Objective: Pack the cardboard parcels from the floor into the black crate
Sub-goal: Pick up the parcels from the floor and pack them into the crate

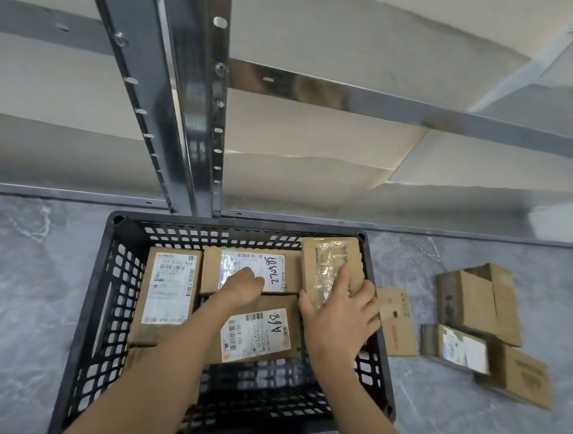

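Observation:
The black crate [88, 306] stands on the floor below me. Inside lie a labelled parcel [166, 290] at the left, a parcel marked 272585 [276, 266] at the back, and a parcel marked A68 [262, 335] in the middle. My left hand [243, 286] reaches into the crate and presses on the back parcel with curled fingers. My right hand [338, 319] grips a taped parcel [329, 269] that tilts against the crate's right rim. Several more parcels lie on the floor to the right, among them a flat one [397, 322] beside the crate.
A metal shelving rack stands just behind the crate, its upright post [204, 113] rising at the centre. On the grey floor at the right lie an open cardboard box [480, 300], a small labelled parcel [454, 346] and a brown box [522, 378].

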